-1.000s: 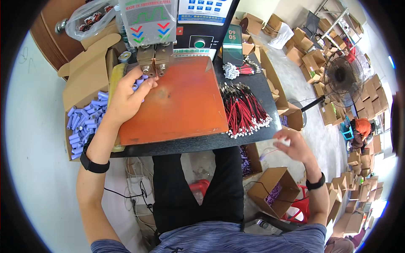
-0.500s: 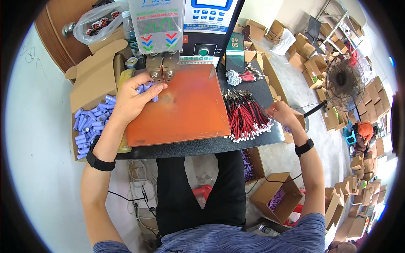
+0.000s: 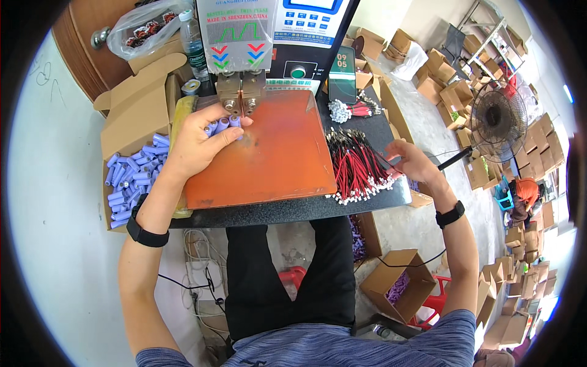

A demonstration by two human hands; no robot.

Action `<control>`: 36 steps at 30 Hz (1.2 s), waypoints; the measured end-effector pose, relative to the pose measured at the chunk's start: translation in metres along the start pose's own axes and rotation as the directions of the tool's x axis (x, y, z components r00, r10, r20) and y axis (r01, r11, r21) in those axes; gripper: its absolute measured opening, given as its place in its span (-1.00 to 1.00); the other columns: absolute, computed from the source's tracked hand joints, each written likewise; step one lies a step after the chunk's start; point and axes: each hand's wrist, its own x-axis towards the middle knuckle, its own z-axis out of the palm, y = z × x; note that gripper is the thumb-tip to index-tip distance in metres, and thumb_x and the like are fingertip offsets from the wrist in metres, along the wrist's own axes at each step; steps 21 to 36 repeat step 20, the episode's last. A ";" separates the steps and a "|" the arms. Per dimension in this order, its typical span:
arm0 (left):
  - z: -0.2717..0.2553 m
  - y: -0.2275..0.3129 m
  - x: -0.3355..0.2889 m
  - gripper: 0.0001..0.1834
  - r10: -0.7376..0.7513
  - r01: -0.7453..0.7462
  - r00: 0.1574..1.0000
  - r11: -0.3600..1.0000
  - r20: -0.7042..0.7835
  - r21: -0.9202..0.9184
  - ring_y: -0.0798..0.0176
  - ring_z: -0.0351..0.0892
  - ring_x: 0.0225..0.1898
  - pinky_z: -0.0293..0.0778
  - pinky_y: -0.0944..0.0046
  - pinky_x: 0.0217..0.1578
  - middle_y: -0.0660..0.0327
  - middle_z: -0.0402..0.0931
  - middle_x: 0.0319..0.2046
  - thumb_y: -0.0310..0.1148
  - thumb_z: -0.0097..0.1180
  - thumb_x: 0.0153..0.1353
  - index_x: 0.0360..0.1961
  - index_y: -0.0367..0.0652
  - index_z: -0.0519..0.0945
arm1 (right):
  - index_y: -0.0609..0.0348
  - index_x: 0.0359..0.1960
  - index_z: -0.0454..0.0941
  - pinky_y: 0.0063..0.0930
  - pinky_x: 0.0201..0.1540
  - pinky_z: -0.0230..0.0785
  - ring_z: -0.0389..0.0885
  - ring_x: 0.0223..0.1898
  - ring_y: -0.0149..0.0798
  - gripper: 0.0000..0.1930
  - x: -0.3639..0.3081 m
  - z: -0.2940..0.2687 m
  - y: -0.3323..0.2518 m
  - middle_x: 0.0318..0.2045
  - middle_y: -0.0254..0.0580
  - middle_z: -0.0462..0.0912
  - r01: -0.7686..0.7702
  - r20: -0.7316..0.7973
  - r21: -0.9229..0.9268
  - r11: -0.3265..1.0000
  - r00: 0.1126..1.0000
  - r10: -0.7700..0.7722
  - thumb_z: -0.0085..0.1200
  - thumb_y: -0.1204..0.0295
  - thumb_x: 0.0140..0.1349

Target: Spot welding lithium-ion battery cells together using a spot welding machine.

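My left hand [image 3: 205, 140] is closed round several purple cylindrical battery cells [image 3: 224, 125], held in a row with their ends up. They are just below the two metal electrodes [image 3: 239, 104] of a spot welder [image 3: 241, 37], over an orange-brown mat [image 3: 269, 165]. On the right, my right hand [image 3: 413, 162] is at the edge of a pile of red and black wire leads with white plugs [image 3: 358, 168]. A thin dark wire lead [image 3: 385, 161] runs into its curled fingers, and the fingertips are small and partly blurred.
Loose purple cells fill an open carton [image 3: 134, 177] at the left. A phone [image 3: 342, 76] stands behind a smaller wire bundle [image 3: 351, 111]. A water bottle [image 3: 193, 46] and a tape roll [image 3: 191, 87] are beside the welder. A fan [image 3: 498, 115] stands off to the right.
My left hand has drawn slightly back and right with the cells, showing more of their ends. My right hand has shifted a little, a dark wire now at its fingers.
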 end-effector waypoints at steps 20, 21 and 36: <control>-0.002 -0.002 0.001 -0.69 -0.034 0.034 0.999 0.999 0.036 0.001 0.35 0.49 -0.12 0.35 0.31 -0.01 0.22 0.59 -0.22 -0.46 0.15 0.11 -0.09 -0.26 0.55 | 0.35 -0.17 0.49 -0.47 -0.46 0.46 0.63 -0.52 -0.33 -0.68 0.012 0.004 0.003 -0.54 -0.14 0.66 0.018 -0.028 -0.210 0.978 0.999 -0.024 0.09 0.65 -0.05; -0.002 -0.002 0.001 -0.69 -0.034 0.034 0.999 0.999 0.036 0.001 0.35 0.49 -0.12 0.35 0.31 -0.01 0.22 0.59 -0.22 -0.46 0.15 0.11 -0.09 -0.26 0.55 | 0.35 -0.17 0.49 -0.47 -0.46 0.46 0.63 -0.52 -0.33 -0.68 0.012 0.004 0.003 -0.54 -0.14 0.66 0.018 -0.028 -0.210 0.978 0.999 -0.024 0.09 0.65 -0.05; -0.002 -0.002 0.001 -0.69 -0.034 0.034 0.999 0.999 0.036 0.001 0.35 0.49 -0.12 0.35 0.31 -0.01 0.22 0.59 -0.22 -0.46 0.15 0.11 -0.09 -0.26 0.55 | 0.35 -0.17 0.49 -0.47 -0.46 0.46 0.63 -0.52 -0.33 -0.68 0.012 0.004 0.003 -0.54 -0.14 0.66 0.018 -0.028 -0.210 0.978 0.999 -0.024 0.09 0.65 -0.05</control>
